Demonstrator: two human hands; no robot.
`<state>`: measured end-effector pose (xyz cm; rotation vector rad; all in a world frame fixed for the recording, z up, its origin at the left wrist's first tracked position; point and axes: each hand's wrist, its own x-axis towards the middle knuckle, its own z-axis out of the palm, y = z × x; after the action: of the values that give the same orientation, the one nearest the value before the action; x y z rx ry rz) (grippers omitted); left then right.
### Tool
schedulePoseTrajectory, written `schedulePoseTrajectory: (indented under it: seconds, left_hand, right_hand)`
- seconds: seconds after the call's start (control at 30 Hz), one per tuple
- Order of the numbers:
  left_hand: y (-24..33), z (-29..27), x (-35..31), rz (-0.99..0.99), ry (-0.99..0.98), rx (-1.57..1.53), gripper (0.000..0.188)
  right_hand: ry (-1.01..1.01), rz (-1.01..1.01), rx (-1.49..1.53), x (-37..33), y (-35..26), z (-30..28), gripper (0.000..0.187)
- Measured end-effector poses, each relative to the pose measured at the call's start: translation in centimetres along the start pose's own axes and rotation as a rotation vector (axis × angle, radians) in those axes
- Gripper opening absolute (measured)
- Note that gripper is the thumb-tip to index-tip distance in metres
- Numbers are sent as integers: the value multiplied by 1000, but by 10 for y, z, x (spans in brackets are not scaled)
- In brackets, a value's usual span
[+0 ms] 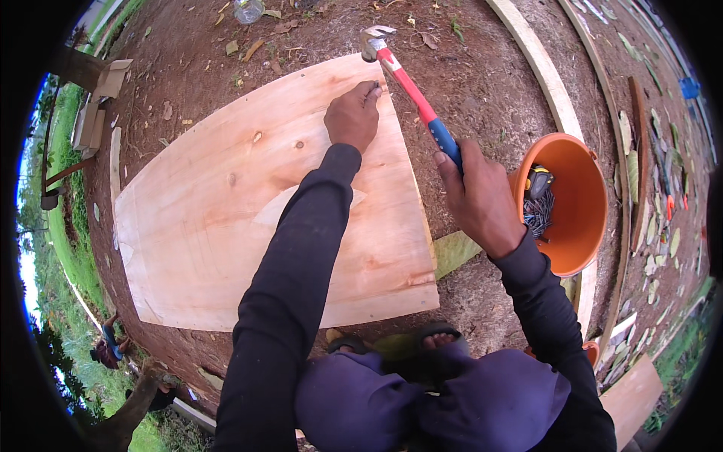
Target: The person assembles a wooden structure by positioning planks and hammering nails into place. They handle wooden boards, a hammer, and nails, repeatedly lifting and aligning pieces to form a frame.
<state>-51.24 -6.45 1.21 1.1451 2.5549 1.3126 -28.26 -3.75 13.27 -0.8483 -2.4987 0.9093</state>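
Observation:
A sheet of pale plywood (226, 226) lies on the ground in front of me. At its far right corner my left hand (354, 117) is closed in a pinch against the wood, with the small dark tip of a nail (377, 85) just showing at the fingertips. My right hand (482, 192) is wrapped round the blue grip of a claw hammer (410, 89) with a red shaft. The hammer's metal head is raised beyond the sheet's far right corner, apart from the left hand.
An orange bucket (591, 203) beside my right hand holds many loose nails (538, 215) and a yellow-black tape measure (538, 181). Long wooden strips (538, 64) lie on the soil at the right. A clear plastic container (248, 10) lies at the far side. People are at the lower left.

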Motion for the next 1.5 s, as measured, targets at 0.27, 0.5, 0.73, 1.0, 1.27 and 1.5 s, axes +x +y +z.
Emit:
schedulePoseTrajectory:
  seconds: [0.27,0.5,0.73,1.0,1.27,1.5]
  left_hand:
    - [5,-2,3,-34,-50,45,23]
    - [4,-2,1,-49,-58,60,26]
    - [13,-6,3,-110,-128,129,27]
    - [-7,0,5,-63,103,-190,16]
    - [-8,3,7,-116,203,-247,16]
    - [-1,-1,7,-98,231,-244,16]
  right_hand:
    - [-29,-9,-101,-3,7,10,25]
    - [116,-41,-15,-3,-25,-3,24]
    - [-120,69,-150,-9,14,11,25]
    - [262,-92,4,-15,-40,-7,36]
    - [7,93,-20,-19,-20,1,26]
    - [-22,86,-135,-35,23,29,28]
